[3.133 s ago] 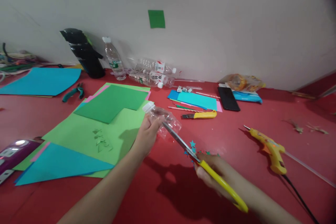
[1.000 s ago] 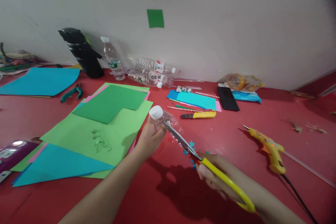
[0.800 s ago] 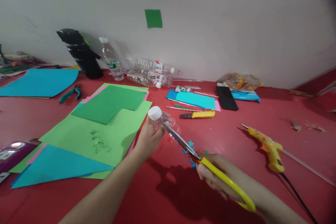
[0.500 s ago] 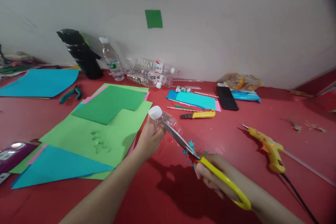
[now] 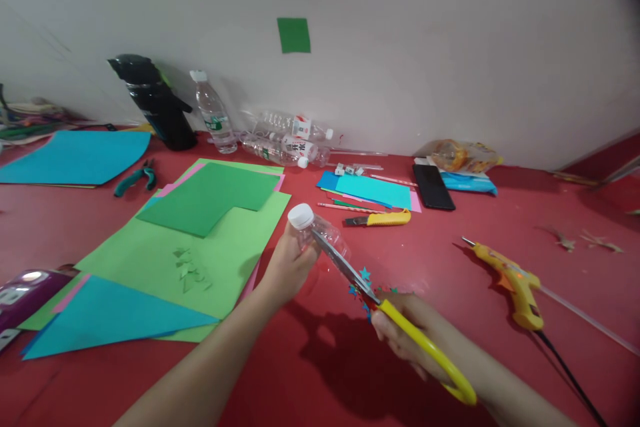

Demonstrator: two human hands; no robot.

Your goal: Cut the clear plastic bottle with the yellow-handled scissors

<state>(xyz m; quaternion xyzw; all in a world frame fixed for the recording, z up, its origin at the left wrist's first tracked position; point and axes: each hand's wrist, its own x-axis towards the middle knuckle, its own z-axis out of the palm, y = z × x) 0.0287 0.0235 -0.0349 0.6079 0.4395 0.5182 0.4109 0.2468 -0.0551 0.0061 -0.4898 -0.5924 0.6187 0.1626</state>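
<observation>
- Since the earliest frame, I note that the clear plastic bottle (image 5: 333, 233) has shifted slightly right, and its round white cap (image 5: 301, 216) is turned more toward the camera.
- Bottle position: held over the smooth red tabletop (image 5: 440, 247), between the light-green paper sheet (image 5: 227, 267) and the small blue star-shaped pieces (image 5: 365, 274). I cannot tell whether its base touches the tabletop.
- Left hand (image 5: 291, 268): clamped around the bottle's neck end, just below the cap.
- Right hand (image 5: 414, 310): closed around the handle of the long yellow-handled metal scissors (image 5: 397, 318). The blade tips lie at the bottle's shoulder, near the left thumb; I cannot tell whether they pierce the wall.
- Handling: I judge the bottle light, thin-walled, smooth and easily dented. The neck should be its stiffest part and the best grip; squeezing the body would likely buckle it.
- Caution: I advise keeping the left thumb away from the blades.
</observation>
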